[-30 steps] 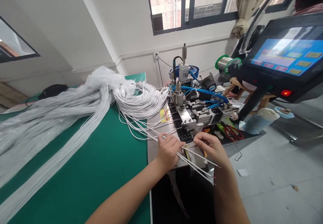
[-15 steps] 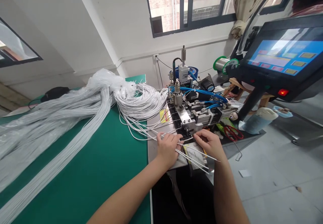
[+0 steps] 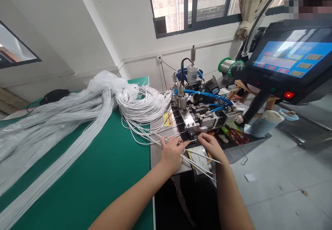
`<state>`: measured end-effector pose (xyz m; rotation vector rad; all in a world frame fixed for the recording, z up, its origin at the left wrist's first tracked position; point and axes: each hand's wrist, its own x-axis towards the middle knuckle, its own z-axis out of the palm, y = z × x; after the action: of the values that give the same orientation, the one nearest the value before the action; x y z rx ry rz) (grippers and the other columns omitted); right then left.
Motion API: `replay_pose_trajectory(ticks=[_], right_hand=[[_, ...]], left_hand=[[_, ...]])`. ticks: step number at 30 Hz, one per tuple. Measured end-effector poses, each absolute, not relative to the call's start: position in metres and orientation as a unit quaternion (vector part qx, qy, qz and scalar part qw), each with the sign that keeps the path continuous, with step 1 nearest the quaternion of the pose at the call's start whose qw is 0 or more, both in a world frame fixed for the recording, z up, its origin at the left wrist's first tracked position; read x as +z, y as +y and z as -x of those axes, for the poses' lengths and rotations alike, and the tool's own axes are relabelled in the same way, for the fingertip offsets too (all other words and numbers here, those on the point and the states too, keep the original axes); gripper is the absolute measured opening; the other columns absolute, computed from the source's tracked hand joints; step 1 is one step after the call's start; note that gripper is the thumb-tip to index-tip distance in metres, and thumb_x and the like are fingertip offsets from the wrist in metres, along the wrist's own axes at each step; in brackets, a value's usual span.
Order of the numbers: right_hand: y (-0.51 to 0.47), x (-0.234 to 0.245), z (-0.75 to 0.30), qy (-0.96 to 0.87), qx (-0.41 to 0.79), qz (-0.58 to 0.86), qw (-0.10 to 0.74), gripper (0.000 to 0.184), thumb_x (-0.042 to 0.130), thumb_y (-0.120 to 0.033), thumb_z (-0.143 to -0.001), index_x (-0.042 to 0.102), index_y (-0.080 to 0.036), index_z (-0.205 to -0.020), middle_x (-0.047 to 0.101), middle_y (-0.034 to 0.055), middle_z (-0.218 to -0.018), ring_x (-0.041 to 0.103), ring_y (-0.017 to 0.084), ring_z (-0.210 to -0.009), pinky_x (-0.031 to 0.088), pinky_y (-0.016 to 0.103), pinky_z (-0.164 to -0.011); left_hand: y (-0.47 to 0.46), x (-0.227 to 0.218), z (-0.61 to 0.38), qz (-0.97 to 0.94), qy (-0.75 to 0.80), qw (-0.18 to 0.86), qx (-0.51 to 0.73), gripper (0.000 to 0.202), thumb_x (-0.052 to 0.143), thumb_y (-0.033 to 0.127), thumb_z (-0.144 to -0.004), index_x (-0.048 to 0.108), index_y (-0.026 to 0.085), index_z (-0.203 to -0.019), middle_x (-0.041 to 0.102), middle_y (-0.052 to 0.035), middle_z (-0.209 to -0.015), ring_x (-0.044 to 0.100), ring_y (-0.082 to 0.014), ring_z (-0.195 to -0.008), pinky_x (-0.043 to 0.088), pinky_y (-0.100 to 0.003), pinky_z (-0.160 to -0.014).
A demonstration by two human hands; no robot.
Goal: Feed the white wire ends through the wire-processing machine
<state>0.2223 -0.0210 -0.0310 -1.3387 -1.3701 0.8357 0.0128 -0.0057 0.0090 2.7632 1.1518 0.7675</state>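
My left hand (image 3: 171, 152) is closed around a few thin white wires (image 3: 199, 161) whose ends stick out to the right over the bench edge. My right hand (image 3: 211, 147) pinches one white wire between thumb and fingers and holds it at the front of the small metal machine (image 3: 198, 117) with blue air hoses. Both hands rest on the grey metal plate (image 3: 157, 152) in front of that machine, a few centimetres apart.
A big bundle of white wires (image 3: 145, 103), partly in clear plastic (image 3: 52, 116), lies across the green mat (image 3: 103, 174). A touchscreen panel (image 3: 287, 58) stands at the right. Red-handled scissors (image 3: 237, 135), a solder spool (image 3: 229, 64) and a white roll (image 3: 261, 124) lie beside the machine.
Both hands have moved forward toward the machine's front. The right hand now holds its wire right at the fixture; the loose wire ends have moved with the left hand.
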Motion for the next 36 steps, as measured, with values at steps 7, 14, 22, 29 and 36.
replay_pose_trajectory(ticks=[7, 14, 22, 29, 36], right_hand=[[-0.016, -0.040, -0.219, -0.497, 0.434, 0.527, 0.536, 0.034, 0.057, -0.046, -0.077, 0.047, -0.018, -0.061, 0.039, -0.0047, -0.058, 0.037, 0.011, -0.055, 0.031, 0.022, -0.051], [-0.028, -0.040, -0.227, -0.515, 0.420, 0.543, 0.513, 0.040, 0.055, -0.055, -0.081, 0.053, -0.017, -0.068, 0.046, -0.0025, -0.062, 0.042, 0.012, -0.059, 0.036, 0.023, -0.054], [-0.076, -0.013, -0.267, -0.603, 0.440, 0.529, 0.404, 0.043, 0.050, -0.053, -0.088, 0.059, -0.015, -0.069, 0.053, 0.0001, -0.064, 0.048, 0.013, -0.062, 0.038, 0.024, -0.059], [-0.107, 0.006, -0.269, -0.615, 0.542, 0.479, 0.313, 0.029, 0.069, -0.044, -0.076, 0.065, -0.016, -0.073, 0.057, -0.0010, -0.061, 0.050, 0.012, -0.056, 0.036, 0.023, -0.052], [-0.104, 0.021, -0.257, -0.621, 0.379, 0.544, 0.418, 0.031, 0.057, -0.043, -0.087, 0.066, -0.017, -0.074, 0.061, 0.0027, -0.070, 0.053, 0.015, -0.066, 0.041, 0.025, -0.059]], left_hand=[[-0.006, 0.008, -0.012, -0.891, 0.377, 0.027, 0.252, 0.043, 0.054, 0.005, -0.074, 0.064, 0.030, -0.108, 0.065, -0.0020, -0.101, 0.057, -0.0203, -0.095, 0.026, -0.048, -0.095], [-0.007, 0.008, -0.011, -0.884, 0.391, 0.023, 0.256, 0.037, 0.053, 0.011, -0.079, 0.061, 0.029, -0.111, 0.065, -0.0026, -0.103, 0.058, -0.0207, -0.097, 0.024, -0.048, -0.099], [-0.009, 0.013, -0.013, -0.883, 0.359, 0.003, 0.301, 0.040, 0.049, 0.013, -0.085, 0.056, 0.028, -0.121, 0.065, -0.0042, -0.107, 0.058, -0.0201, -0.101, 0.024, -0.044, -0.100], [-0.010, 0.016, -0.013, -0.880, 0.346, 0.006, 0.326, 0.031, 0.050, 0.015, -0.086, 0.061, 0.025, -0.113, 0.067, -0.0035, -0.103, 0.061, -0.0181, -0.096, 0.030, -0.038, -0.092], [-0.011, 0.014, -0.011, -0.905, 0.224, -0.022, 0.361, 0.022, 0.051, 0.017, -0.090, 0.064, 0.023, -0.107, 0.071, -0.0019, -0.093, 0.063, -0.0131, -0.082, 0.034, -0.035, -0.088]])
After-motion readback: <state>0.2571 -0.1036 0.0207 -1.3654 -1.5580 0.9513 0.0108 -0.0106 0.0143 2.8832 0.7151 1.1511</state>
